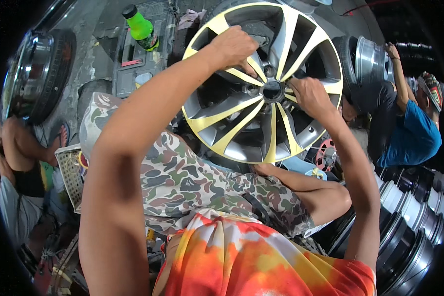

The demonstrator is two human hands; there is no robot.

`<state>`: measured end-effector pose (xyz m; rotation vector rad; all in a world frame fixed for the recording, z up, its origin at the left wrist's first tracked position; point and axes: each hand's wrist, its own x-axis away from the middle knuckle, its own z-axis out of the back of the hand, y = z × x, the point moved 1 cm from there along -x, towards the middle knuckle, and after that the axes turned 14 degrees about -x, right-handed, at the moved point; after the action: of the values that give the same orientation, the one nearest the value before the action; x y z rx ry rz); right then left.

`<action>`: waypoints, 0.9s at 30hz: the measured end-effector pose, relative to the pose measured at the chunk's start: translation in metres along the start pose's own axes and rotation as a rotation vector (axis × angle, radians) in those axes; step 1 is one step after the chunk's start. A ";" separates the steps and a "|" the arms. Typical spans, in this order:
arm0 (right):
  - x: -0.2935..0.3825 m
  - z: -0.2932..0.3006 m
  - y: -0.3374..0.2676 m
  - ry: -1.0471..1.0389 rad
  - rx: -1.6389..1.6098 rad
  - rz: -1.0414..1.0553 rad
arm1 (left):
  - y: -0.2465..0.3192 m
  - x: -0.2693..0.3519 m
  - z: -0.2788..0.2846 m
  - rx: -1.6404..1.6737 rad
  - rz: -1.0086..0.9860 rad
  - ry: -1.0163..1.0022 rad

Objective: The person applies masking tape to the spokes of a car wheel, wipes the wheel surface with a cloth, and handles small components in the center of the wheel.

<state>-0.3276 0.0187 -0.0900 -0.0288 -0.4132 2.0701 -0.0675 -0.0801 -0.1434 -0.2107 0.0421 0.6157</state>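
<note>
A multi-spoke alloy car wheel rim (229, 138) stands in front of me, its spokes' front faces and outer lip covered in pale yellow. On its upper left, my left hand (235, 48) rests with curled fingers over the spokes, a finger reaching down towards the hub. My right hand (310, 96) is at the spokes just right of the hub, fingers bent and pinched close to it. Whether either hand holds some small thing there cannot be told. The round centre bore (273, 91) lies between the two hands.
A green bottle (142, 29) stands on a grey plastic case (122, 81) at upper left. A white plastic basket (69, 177) is at left. Stacked wheel rims (403, 236) fill the lower right. One person (410, 133) sits at right, another (22, 162) at left. Tyres stand on both sides.
</note>
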 end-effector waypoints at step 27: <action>0.120 -0.035 -0.045 0.138 -0.606 -0.407 | -0.002 0.005 0.001 -0.025 0.010 0.045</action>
<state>-0.3447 0.1503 -0.0918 -0.4124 -0.8692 1.4752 -0.0624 -0.0783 -0.1424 -0.2483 0.0791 0.6215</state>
